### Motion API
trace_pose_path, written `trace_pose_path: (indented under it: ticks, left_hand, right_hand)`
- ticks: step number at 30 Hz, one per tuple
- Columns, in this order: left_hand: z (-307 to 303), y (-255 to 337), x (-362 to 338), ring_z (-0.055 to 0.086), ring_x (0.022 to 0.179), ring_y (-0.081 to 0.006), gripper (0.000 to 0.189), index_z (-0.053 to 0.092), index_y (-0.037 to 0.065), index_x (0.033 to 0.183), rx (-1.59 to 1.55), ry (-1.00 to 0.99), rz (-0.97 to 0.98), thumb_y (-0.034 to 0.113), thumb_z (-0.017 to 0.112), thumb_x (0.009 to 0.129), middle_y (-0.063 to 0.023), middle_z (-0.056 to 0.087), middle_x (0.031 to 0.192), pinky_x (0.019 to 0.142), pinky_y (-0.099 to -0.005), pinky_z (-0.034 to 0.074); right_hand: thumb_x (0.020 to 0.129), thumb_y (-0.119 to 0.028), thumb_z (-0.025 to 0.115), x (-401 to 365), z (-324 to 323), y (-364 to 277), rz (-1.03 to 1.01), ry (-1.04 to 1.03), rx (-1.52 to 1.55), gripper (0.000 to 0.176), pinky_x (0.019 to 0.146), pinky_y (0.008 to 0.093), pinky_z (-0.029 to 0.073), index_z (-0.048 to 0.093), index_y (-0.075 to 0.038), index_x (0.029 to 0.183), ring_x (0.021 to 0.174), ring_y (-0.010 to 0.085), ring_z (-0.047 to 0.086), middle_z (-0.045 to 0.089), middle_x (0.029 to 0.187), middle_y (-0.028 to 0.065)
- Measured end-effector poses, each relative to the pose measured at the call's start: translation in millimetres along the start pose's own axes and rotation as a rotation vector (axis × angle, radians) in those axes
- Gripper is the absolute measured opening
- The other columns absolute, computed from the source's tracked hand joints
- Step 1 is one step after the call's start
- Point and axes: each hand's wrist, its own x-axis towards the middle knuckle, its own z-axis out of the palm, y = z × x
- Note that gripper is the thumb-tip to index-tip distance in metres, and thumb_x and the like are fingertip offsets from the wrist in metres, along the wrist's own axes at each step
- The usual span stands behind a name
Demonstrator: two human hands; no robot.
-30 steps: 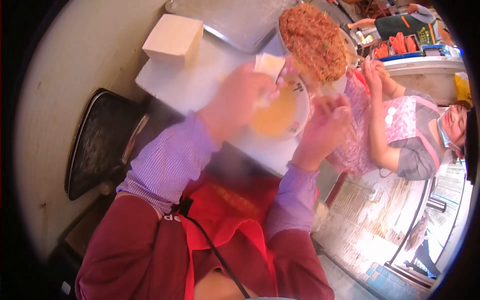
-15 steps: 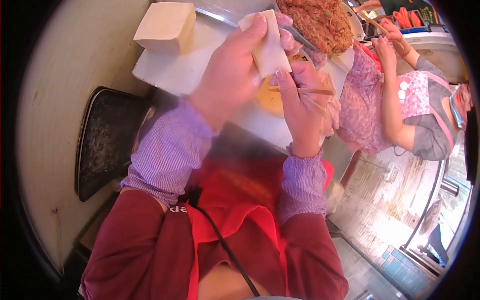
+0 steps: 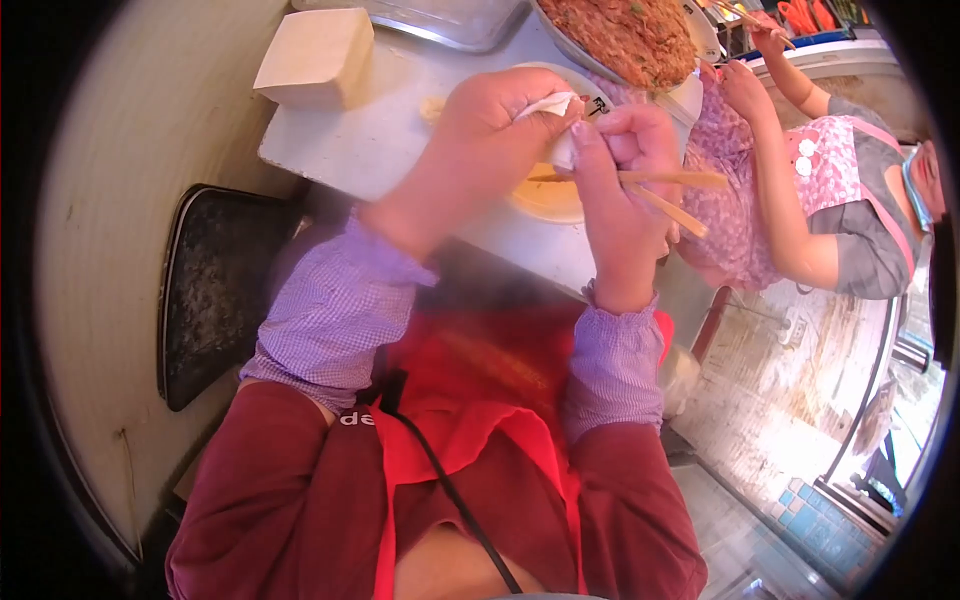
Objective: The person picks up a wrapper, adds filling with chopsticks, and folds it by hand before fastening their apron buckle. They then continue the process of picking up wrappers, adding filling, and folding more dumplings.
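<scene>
A thin pale dough wrapper [image 3: 550,105], folded and partly hidden, is in my left hand [image 3: 480,130], whose fingers are closed around it. My right hand [image 3: 625,190] meets it from the other side, thumb and fingertips at the wrapper's edge. Wooden chopsticks [image 3: 690,180] are held in that same hand, their ends sticking out to the right. Below my fingers stands a bowl of yellow liquid [image 3: 548,202], partly covered by the hands. Any filling inside the fold is hidden.
A tall stack of square wrappers [image 3: 310,60] sits at the left of the white table [image 3: 340,150]. A metal tray [image 3: 450,22] and a bowl of minced meat [image 3: 625,40] lie behind my hands. At right a person in a pink apron [image 3: 830,165] handles chopsticks.
The wrapper, spread out flat before, is now folded and gathered between my hands. The view has shifted a little, showing more of the metal tray.
</scene>
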Motion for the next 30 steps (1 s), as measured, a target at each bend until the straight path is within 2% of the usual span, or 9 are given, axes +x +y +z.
trace_pose_path:
  ticks: [3, 8, 13, 14, 16, 18, 21, 25, 30]
  left_hand:
    - [3.2, -2.1, -3.2, 0.052, 0.073, -0.0051, 0.018, 0.061, 0.001, 0.092, 0.070, 0.043, -0.033, 0.018, 0.054, 0.090, 0.0042, 0.056, 0.077, 0.064, -0.0200, 0.042]
    - [-19.0, -10.3, 12.4, 0.054, 0.078, -0.0087, 0.020, 0.056, -0.001, 0.100, -0.140, 0.463, -0.260, 0.017, 0.051, 0.092, -0.0012, 0.058, 0.084, 0.070, -0.0235, 0.045]
    - [-81.5, 8.5, 19.9, 0.049, 0.114, -0.0232, 0.039, 0.044, -0.009, 0.122, -0.238, 0.277, 0.196, 0.016, 0.050, 0.092, -0.0150, 0.049, 0.124, 0.102, -0.0378, 0.035]
    - [-84.5, 24.6, 22.2, 0.048, 0.116, -0.0233, 0.040, 0.045, -0.008, 0.123, -0.117, 0.336, 0.185, 0.014, 0.051, 0.090, -0.0148, 0.050, 0.125, 0.102, -0.0363, 0.034]
    - [-95.8, 40.7, 22.4, 0.047, 0.118, -0.0235, 0.040, 0.046, -0.007, 0.124, 0.006, 0.386, 0.171, 0.011, 0.053, 0.088, -0.0146, 0.050, 0.126, 0.102, -0.0349, 0.033]
    - [-114.9, 46.3, 12.6, 0.059, 0.090, -0.0181, 0.021, 0.062, -0.003, 0.093, 0.611, 0.445, 0.135, 0.016, 0.060, 0.084, -0.0094, 0.064, 0.092, 0.084, -0.0282, 0.044]
    - [-143.2, 33.5, 0.2, 0.060, 0.096, -0.0235, 0.020, 0.063, -0.003, 0.095, 1.182, 0.357, 0.113, 0.010, 0.063, 0.079, -0.0132, 0.064, 0.101, 0.087, -0.0308, 0.044]
    - [-153.0, 20.9, -2.3, 0.060, 0.097, -0.0269, 0.020, 0.064, -0.001, 0.093, 1.100, 0.339, -0.017, 0.007, 0.065, 0.074, -0.0146, 0.063, 0.101, 0.087, -0.0316, 0.044]
    - [-151.1, 22.0, 1.1, 0.059, 0.086, -0.0306, 0.012, 0.058, 0.000, 0.084, 1.151, 0.291, 0.115, 0.005, 0.062, 0.074, -0.0147, 0.061, 0.089, 0.077, -0.0346, 0.045]
  right_hand:
    - [0.088, -0.005, 0.053, 5.8, -8.4, -2.7, -0.022, 0.059, 0.264, 0.011, 0.048, 0.0177, 0.037, 0.045, -0.002, 0.096, 0.053, 0.0047, 0.047, 0.054, 0.066, 0.0030]
    - [0.095, -0.049, 0.030, 19.8, -50.7, 3.4, 0.001, 0.135, 0.499, 0.054, 0.040, 0.0179, 0.029, 0.046, 0.000, 0.111, 0.046, 0.0070, 0.039, 0.055, 0.070, 0.0073]
    - [0.091, -0.057, 0.033, 33.3, -80.5, 10.1, -0.022, 0.259, 0.527, 0.066, 0.063, 0.0216, 0.046, 0.046, 0.003, 0.114, 0.080, 0.0142, 0.053, 0.055, 0.094, 0.0104]
    - [0.092, -0.047, 0.041, 34.3, -101.0, 21.8, -0.070, 0.093, 0.596, 0.055, 0.077, 0.0251, 0.047, 0.047, 0.003, 0.114, 0.094, 0.0152, 0.051, 0.052, 0.102, 0.0097]
    - [0.092, -0.037, 0.046, 34.7, -114.1, 28.8, -0.048, 0.153, 0.509, 0.045, 0.077, 0.0266, 0.048, 0.048, 0.003, 0.113, 0.092, 0.0157, 0.053, 0.053, 0.101, 0.0098]
    - [0.092, -0.027, 0.051, 28.5, -117.5, 33.4, -0.026, 0.211, 0.423, 0.037, 0.078, 0.0280, 0.049, 0.048, 0.003, 0.112, 0.089, 0.0161, 0.055, 0.053, 0.100, 0.0099]
    - [0.089, -0.011, 0.054, 23.3, -118.9, 42.5, -0.080, 0.278, 0.293, 0.025, 0.077, 0.0302, 0.051, 0.050, 0.005, 0.108, 0.083, 0.0177, 0.059, 0.055, 0.095, 0.0094]
    - [0.090, -0.012, 0.055, 22.5, -115.8, 51.4, -0.055, 0.396, 0.339, 0.023, 0.073, 0.0309, 0.054, 0.053, 0.006, 0.104, 0.078, 0.0191, 0.061, 0.058, 0.091, 0.0100]
    - [0.090, -0.014, 0.054, 25.1, -112.1, 64.9, -0.016, 0.351, 0.372, 0.026, 0.080, 0.0319, 0.054, 0.051, 0.005, 0.107, 0.088, 0.0191, 0.060, 0.058, 0.097, 0.0129]
